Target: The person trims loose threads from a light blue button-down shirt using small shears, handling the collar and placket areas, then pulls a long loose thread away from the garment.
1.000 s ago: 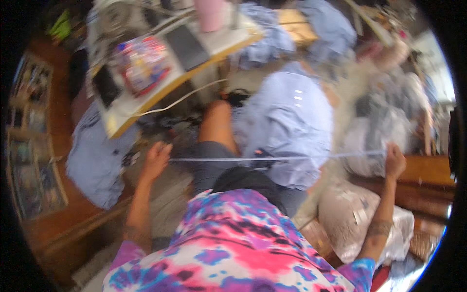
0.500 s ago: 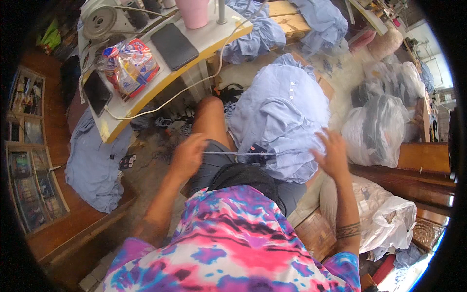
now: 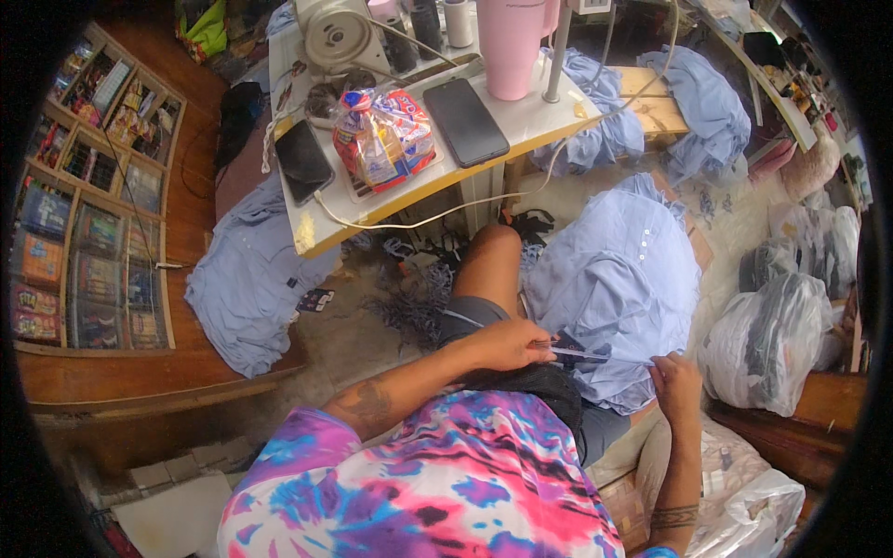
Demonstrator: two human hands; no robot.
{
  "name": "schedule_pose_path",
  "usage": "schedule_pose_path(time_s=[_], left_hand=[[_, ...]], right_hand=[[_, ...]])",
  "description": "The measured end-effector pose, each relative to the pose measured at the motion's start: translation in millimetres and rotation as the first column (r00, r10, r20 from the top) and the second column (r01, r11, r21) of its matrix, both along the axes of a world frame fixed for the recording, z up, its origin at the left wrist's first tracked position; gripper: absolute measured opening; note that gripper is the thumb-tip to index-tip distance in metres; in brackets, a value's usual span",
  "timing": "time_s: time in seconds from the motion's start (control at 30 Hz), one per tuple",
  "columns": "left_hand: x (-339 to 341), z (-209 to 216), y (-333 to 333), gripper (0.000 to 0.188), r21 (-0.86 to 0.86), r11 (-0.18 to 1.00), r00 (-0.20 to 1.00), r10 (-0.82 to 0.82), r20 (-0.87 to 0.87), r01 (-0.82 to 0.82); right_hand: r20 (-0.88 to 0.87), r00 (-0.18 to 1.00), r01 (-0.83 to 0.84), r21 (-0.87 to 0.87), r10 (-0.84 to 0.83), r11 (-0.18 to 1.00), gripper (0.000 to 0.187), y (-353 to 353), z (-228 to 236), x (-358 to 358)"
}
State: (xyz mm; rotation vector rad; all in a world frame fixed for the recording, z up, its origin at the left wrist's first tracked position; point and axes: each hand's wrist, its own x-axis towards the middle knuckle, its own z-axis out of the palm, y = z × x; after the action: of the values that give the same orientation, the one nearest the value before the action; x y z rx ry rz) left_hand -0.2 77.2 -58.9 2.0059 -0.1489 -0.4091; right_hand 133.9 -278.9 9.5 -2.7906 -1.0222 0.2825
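A: Pinching is what is seen at the left hand (image 3: 507, 344): a short length of dark tape (image 3: 579, 353) is held in its grip, just over the lap, beside the pale blue shirt (image 3: 619, 288).

B: And the right hand (image 3: 677, 386)?

A: It is closed on the near hem of the shirt, close to the tape's right end. Whether the tape itself is also caught there cannot be told; the fingers are curled over the spot.

B: Where is the shirt lying?

A: It is draped over the right thigh, with its row of white buttons turned to the far right. The worktop (image 3: 521, 126) stands farther off, with two phones (image 3: 465, 121), a snack bag (image 3: 383, 139) and a pink cup (image 3: 512, 46) on it. More blue cloth is heaped to the left (image 3: 246, 279) and at the far right.

B: What could go wrong from here?

A: The tape is thin and is held only at the fingertips, so it could be let slip and lost in the folds. The hem could also be dragged off the thigh, since much of the shirt hangs free, and it could then be dropped among the thread scraps (image 3: 419, 298) on the floor.
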Motion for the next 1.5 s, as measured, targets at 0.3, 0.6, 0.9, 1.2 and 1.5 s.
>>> schedule_pose_path(time_s=[0.3, 0.6, 0.9, 1.2, 1.5], left_hand=[[13.3, 40.5, -1.3, 0.029, -0.545, 0.806, 0.970, 0.141, -0.200, -0.230], [24.9, 56.8, -30.3, 0.023, -0.881, 0.397, 0.942, -0.097, -0.321, -0.259], [51.1, 80.7, -55.4, 0.031, -0.854, 0.508, 0.988, -0.027, -0.150, -0.116], [21.7, 77.0, -3.1, 0.025, -0.775, 0.464, 0.899, 0.134, -0.417, -0.429], [-25.4, 90.3, 86.8, 0.033, -0.667, 0.377, 0.723, 0.587, -0.365, -0.643]], right_hand=[[-0.052, 0.999, -0.001, -0.040, -0.001, 0.999, 0.014, -0.3, 53.1, 3.3], [-0.762, 0.604, 0.708, 0.648, 0.235, 0.280, 0.041, 51.2, 54.5, -9.6], [-0.884, 0.452, 0.880, 0.464, 0.123, 0.101, 0.045, 89.8, 39.5, 4.7], [-0.795, 0.598, 0.740, 0.597, -0.103, -0.309, 0.045, 6.8, 86.5, 67.5], [-0.498, 0.687, 0.470, 0.860, -0.530, -0.199, 0.041, -139.9, 98.0, 128.7]])
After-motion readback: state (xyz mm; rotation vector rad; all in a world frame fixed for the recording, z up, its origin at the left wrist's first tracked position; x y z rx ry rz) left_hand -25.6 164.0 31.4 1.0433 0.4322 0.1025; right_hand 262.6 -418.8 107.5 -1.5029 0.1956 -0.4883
